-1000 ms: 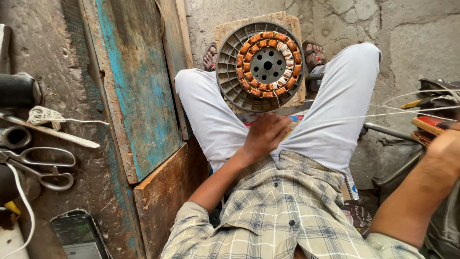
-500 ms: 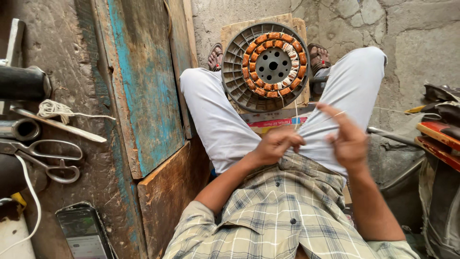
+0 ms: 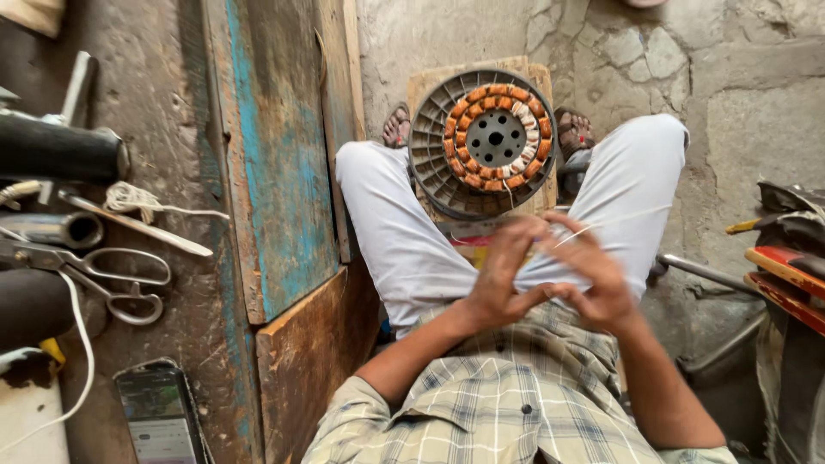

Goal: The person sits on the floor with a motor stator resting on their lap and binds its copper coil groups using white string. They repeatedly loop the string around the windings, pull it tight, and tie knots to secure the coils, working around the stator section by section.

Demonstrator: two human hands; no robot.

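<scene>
- A person in a checked shirt (image 3: pixel 516 404) and white trousers (image 3: pixel 404 232) is sitting on a stone floor (image 3: pixel 687 60), seen from above by the head camera, with both hands meeting over the lap.
- The left hand (image 3: pixel 503 275) and the right hand (image 3: pixel 593 275) are working close together, fingers curled and overlapping; they are appearing to pinch a thin pale wire (image 3: pixel 614 222), though the strand is too fine to say which fingers are gripping it.
- That wire is running from the hands out to the right, across the right thigh.
- A round motor stator (image 3: pixel 483 142), grey-finned with a ring of orange copper coils, is lying just ahead of the hands, between the knees, on a wooden board (image 3: pixel 430 82).
- Two sandalled feet (image 3: pixel 397 127) are resting on either side of the stator.
- To the left, a plank with peeling blue paint (image 3: pixel 275 172) is lying along the floor, well apart from the hands.
- Beyond it, scissors (image 3: pixel 103 275), a coil of white string (image 3: pixel 129 198), a black cylinder (image 3: pixel 56 155) and a phone (image 3: pixel 159 417) are lying scattered on the ground.
- At the right edge, red and dark tools (image 3: pixel 786 275) are lying near a metal rod (image 3: pixel 700 273).
</scene>
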